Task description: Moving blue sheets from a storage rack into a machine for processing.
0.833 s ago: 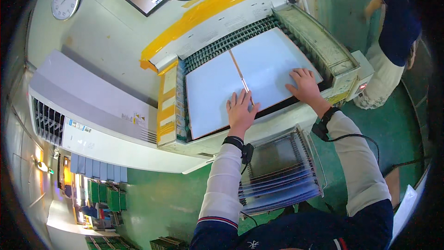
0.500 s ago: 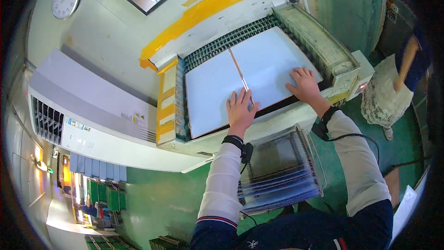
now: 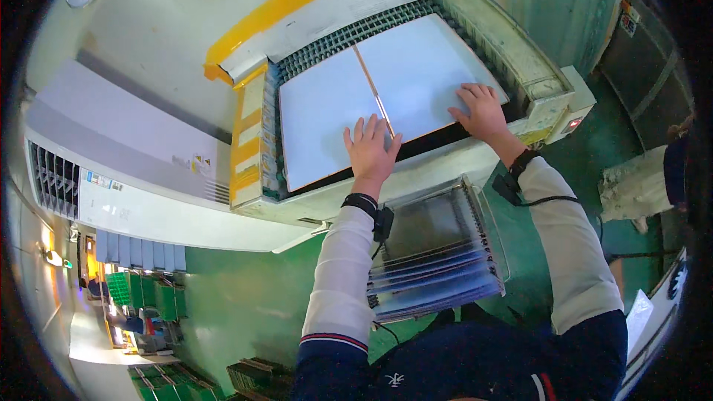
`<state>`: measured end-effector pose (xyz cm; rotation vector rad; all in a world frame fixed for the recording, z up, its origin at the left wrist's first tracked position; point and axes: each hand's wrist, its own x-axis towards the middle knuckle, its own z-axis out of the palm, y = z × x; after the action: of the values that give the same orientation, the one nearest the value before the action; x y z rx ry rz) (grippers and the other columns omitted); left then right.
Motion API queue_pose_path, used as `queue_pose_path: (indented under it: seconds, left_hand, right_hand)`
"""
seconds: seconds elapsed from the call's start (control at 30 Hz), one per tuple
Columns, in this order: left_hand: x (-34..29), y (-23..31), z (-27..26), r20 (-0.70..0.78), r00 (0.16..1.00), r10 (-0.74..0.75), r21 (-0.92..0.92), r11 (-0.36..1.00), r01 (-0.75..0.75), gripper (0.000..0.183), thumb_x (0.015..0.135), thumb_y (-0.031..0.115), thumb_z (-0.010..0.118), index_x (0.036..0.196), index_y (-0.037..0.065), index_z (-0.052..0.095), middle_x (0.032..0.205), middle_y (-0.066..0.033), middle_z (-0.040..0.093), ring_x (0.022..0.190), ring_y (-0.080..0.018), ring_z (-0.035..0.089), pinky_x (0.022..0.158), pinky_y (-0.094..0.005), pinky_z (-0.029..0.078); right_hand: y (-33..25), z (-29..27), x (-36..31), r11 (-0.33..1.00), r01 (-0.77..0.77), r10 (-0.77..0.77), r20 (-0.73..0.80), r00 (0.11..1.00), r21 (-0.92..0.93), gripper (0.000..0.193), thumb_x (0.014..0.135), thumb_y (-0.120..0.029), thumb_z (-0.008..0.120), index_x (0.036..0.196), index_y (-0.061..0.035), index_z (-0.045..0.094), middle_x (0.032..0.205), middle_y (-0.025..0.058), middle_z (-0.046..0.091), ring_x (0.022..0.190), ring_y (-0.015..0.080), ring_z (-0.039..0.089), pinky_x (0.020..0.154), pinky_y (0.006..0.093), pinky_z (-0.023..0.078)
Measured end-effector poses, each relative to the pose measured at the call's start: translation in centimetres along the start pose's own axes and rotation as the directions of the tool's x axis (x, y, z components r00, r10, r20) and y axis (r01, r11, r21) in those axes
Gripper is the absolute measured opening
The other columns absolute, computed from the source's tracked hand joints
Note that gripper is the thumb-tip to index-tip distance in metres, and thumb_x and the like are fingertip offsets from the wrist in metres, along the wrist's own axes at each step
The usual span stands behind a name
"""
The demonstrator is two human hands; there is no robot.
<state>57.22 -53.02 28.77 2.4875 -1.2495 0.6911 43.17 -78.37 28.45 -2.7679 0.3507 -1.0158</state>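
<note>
Two flat white panels (image 3: pixel 327 119) (image 3: pixel 420 67) with thin copper-coloured edges lie side by side on the dark rollers (image 3: pixel 356 33) of a machine bed. A narrow copper strip runs between them. My left hand (image 3: pixel 371 154) rests with fingers spread on the near edge of the left panel, its fingertips close to that strip. On the near right part of the right panel, my right hand (image 3: pixel 481 113) lies with fingers apart and slightly bent. Neither hand grips anything. Black straps with small devices are on both wrists.
Below the bed stands a rack (image 3: pixel 438 252) of upright dark panels. A white air-conditioner unit (image 3: pixel 148 171) is at left. A cable hangs from my right wrist. At far right another person (image 3: pixel 672 171) stands by a pale, draped sheet (image 3: pixel 635 186).
The view has shifted, so everything sits higher and further left. Both panels appear slightly farther in on the rollers, with my hands still on them. The other person has moved right.
</note>
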Motion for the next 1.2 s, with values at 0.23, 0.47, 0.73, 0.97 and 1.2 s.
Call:
queue_pose_path:
  seconds: [0.23, 0.47, 0.73, 0.97, 1.2]
  left_hand:
    - [-0.1, -0.4, 0.4, -0.028, 1.000, 0.000, -0.044, 0.999, -0.001, 0.045, 0.084, 0.043, 0.064, 0.116, 0.011, 0.062, 0.128, -0.0077, 0.056, 0.125, -0.0316, 0.044, 0.108, -0.0570, 0.024]
    - [-0.1, -0.3, 0.2, 0.025, 1.000, 0.008, -0.090, 0.996, -0.006, 0.046, 0.086, 0.042, 0.061, 0.119, 0.010, 0.061, 0.131, -0.0074, 0.055, 0.126, -0.0311, 0.044, 0.109, -0.0546, 0.024]
    - [0.0, -0.1, 0.3, 0.065, 0.997, -0.041, -0.062, 0.997, 0.045, 0.049, 0.087, 0.043, 0.059, 0.124, 0.010, 0.059, 0.135, -0.0076, 0.052, 0.129, -0.0303, 0.042, 0.110, -0.0526, 0.023]
    - [0.1, 0.0, 0.7, 0.087, 0.995, -0.048, 0.020, 0.999, 0.046, 0.050, 0.088, 0.043, 0.058, 0.129, 0.013, 0.056, 0.140, -0.0064, 0.047, 0.133, -0.0288, 0.037, 0.112, -0.0502, 0.022]
    - [-1.0, 3.6, 0.6, 0.032, 0.997, -0.069, 0.066, 0.996, 0.067, 0.050, 0.089, 0.041, 0.059, 0.131, 0.015, 0.052, 0.146, -0.0071, 0.039, 0.133, -0.0320, 0.035, 0.109, -0.0543, 0.023]
  right_hand:
    - [-0.6, 0.1, 0.2, 1.000, -0.013, 0.013, -0.024, 1.000, -0.026, 0.044, 0.081, -0.034, 0.069, 0.112, -0.0041, 0.061, 0.121, 0.0126, 0.057, 0.114, 0.0316, 0.051, 0.097, 0.0445, 0.038]
    - [-0.1, 0.4, 0.0, 0.999, -0.041, 0.039, -0.048, 0.998, -0.027, 0.042, 0.082, -0.035, 0.068, 0.110, -0.0038, 0.063, 0.120, 0.0120, 0.058, 0.113, 0.0321, 0.051, 0.096, 0.0446, 0.039]
    - [0.2, 0.5, 0.1, 0.997, -0.066, 0.066, 0.004, 0.998, -0.037, 0.044, 0.081, -0.037, 0.068, 0.112, -0.0053, 0.062, 0.119, 0.0109, 0.058, 0.112, 0.0315, 0.052, 0.095, 0.0455, 0.039]
    - [0.5, 0.4, 0.0, 1.000, -0.019, 0.019, -0.064, 0.998, 0.014, 0.043, 0.081, -0.039, 0.067, 0.105, -0.0043, 0.063, 0.121, 0.0148, 0.057, 0.114, 0.0335, 0.050, 0.098, 0.0468, 0.037]
    - [1.0, -0.4, -0.3, 0.991, -0.040, 0.050, -0.071, 0.996, 0.130, 0.046, 0.082, -0.039, 0.065, 0.112, -0.0041, 0.061, 0.121, 0.0158, 0.057, 0.114, 0.0351, 0.050, 0.099, 0.0475, 0.037]
